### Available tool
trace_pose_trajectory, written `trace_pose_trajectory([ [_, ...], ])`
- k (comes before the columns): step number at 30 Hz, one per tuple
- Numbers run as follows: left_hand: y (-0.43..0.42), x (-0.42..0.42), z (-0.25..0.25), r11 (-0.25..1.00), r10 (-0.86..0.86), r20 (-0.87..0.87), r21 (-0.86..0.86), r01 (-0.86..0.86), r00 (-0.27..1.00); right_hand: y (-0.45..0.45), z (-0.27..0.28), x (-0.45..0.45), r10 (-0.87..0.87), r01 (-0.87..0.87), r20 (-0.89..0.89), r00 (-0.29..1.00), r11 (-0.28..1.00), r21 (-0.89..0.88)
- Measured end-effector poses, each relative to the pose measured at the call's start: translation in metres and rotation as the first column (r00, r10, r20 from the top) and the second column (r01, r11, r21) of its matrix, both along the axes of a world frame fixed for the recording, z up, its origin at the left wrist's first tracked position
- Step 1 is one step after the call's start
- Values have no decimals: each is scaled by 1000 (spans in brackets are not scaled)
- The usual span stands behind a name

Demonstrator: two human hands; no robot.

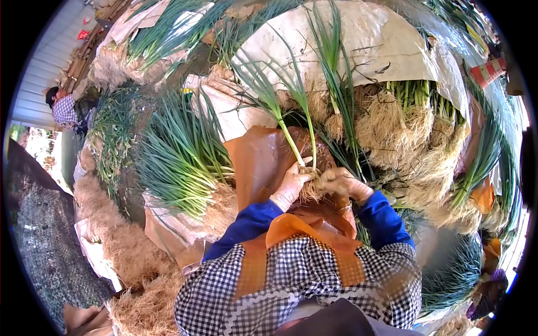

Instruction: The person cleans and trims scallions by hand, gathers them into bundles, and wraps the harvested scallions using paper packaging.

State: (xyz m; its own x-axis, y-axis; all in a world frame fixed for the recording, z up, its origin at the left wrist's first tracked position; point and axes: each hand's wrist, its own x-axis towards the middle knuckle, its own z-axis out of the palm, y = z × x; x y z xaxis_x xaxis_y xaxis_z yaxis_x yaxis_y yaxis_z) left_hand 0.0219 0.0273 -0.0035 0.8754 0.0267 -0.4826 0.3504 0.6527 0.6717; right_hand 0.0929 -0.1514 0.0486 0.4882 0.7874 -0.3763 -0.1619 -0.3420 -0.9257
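Head view: L hand (289, 187) has its fingers closed round the base of two green onions (293, 147), pinching the pale shanks just above the root tuft (310, 194); leaves lean up & away beyond the fingertips. R hand (347, 183) is at the R side of that tuft, fingers curled but blurred, so can't tell if they grip roots or just brush them.

To do this well, I'd keep the L pinch low & firm on the shanks, off the leaves (prob. bend easily), & work R fingers outward thru the roots w/ short tugs so the stalks don't tear.

Room: brown apron (250, 163) gives open space just L of the L fingers, its far edge beneath the stems. Past its L edge, well L of the fingers, lies a green onion pile (182, 159), root ends on the fingers' side. R is tighter: rooty bundles (395, 126) under a pale sheet (364, 45) sit beyond & R of the R fingers, w/ a loose green onion (335, 124) nearer; a wide R swing could snag.
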Motion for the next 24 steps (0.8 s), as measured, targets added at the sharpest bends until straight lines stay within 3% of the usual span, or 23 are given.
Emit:
trace_pose_trajectory([
  [2,5,3,6,998,-50,-9,-37,49,999,-35,3,9,143,-161,-431,891,987,-5],
  [3,6,5,9,999,-3,-29,-35,2,1000,-38,0,11,141,-160,-433,890,987,-9],
  [4,7,6,12,999,-3,-58,-43,1,998,-38,-1,11,-79,57,-164,983,990,-130],
  [5,7,6,8,999,-16,-55,-36,14,998,-38,-2,12,-274,296,139,952,938,-180],
  [6,6,7,8,999,-27,-48,-29,26,998,-26,-6,22,-306,373,306,902,908,-191],
  [8,3,6,14,999,-36,-22,20,36,999,11,-4,21,-355,414,577,736,910,32],
  [10,1,4,15,995,-55,0,80,54,999,35,-21,19,-123,243,578,806,961,-135],
  [11,-1,3,8,991,-18,53,134,11,998,48,4,18,133,234,641,756,860,-454],
  [14,0,3,-11,976,8,115,216,-33,993,58,-22,2,-208,294,403,891,941,-165],
  [16,2,3,-12,985,39,111,160,-57,993,53,-17,-7,-173,295,503,846,940,-172],
  [18,6,3,-6,990,31,122,135,-47,992,43,-11,-16,-248,260,291,924,965,-5],
  [19,11,5,-9,991,32,83,127,-42,996,26,-30,-21,13,11,302,953,997,-78],
  [22,23,10,3,997,9,42,71,-12,999,-13,13,-22,425,-422,21,905,903,-78],
  [23,23,11,10,999,-21,65,47,18,998,-39,-23,-16,406,-313,373,835,906,-286],
  [24,22,11,13,999,-50,90,23,48,995,-66,-58,-12,411,-128,664,625,893,-432],
])
